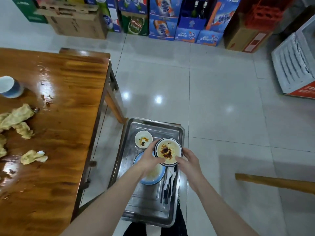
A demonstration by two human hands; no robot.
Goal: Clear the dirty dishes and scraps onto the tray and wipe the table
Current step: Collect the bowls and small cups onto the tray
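Two hands on one bowl point(168, 151): dark rim, ceramic by the look, red-brown sauce and pale residue inside. It is low over the tray point(146, 205), just right of the small dish point(143, 139), with its near edge overlapping the blue plate point(151, 178). Cannot tell if it is set down or just above.

Handling, as a guess: stiff, breakable, fairly light, and probably greasy at the rim. The sauce could slop if the bowl tips, so keep it level. The best hold is the rim at opposite sides, as now, or under the base.

Left hand point(150, 157) grips the left rim, fingers curled round the far edge. Right hand point(189, 160) grips the near-right rim, thumb lying on top. Both forearms are bare, stretched forward and down, and converge on the bowl.

Dark chopsticks point(167, 188) and something white lie along the tray's right side. The tray sits low beside the corner of the wooden surface point(68, 116); what holds it up is mostly hidden. On the surface are crumpled napkins point(18, 120), sauce scraps and wet patches, and a cup point(9, 87) at the left edge, so clearing and wiping look not yet done. Beyond are the tiled floor and stacked drink cartons point(162, 19).
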